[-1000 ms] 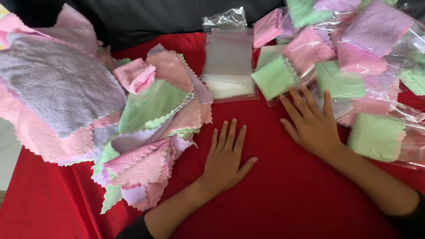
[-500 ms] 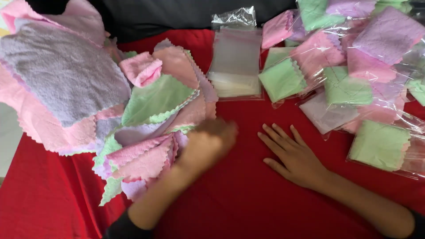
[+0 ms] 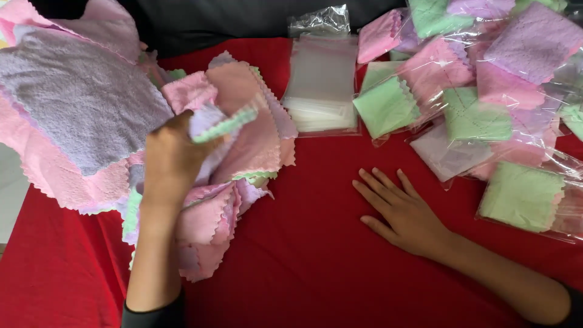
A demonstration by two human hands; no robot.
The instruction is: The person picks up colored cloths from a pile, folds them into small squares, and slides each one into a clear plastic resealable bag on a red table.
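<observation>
My left hand (image 3: 172, 159) is raised over a heap of loose small cloths (image 3: 91, 121) in pink, lilac and green on the left, and it grips a green cloth (image 3: 223, 124) with a scalloped edge, lifted off the heap. My right hand (image 3: 404, 209) lies flat on the red tablecloth (image 3: 316, 243), palm down, fingers apart, holding nothing. It rests just in front of the bagged cloths.
A stack of empty clear plastic bags (image 3: 320, 85) lies at the back centre. To the right is a pile of cloths packed in clear bags (image 3: 486, 103), green, pink and lilac. A dark surface runs along the far edge.
My left hand moved from the red cloth up and left onto the heap and took hold of a green cloth. My right hand slid back toward me, away from the bagged pile.
</observation>
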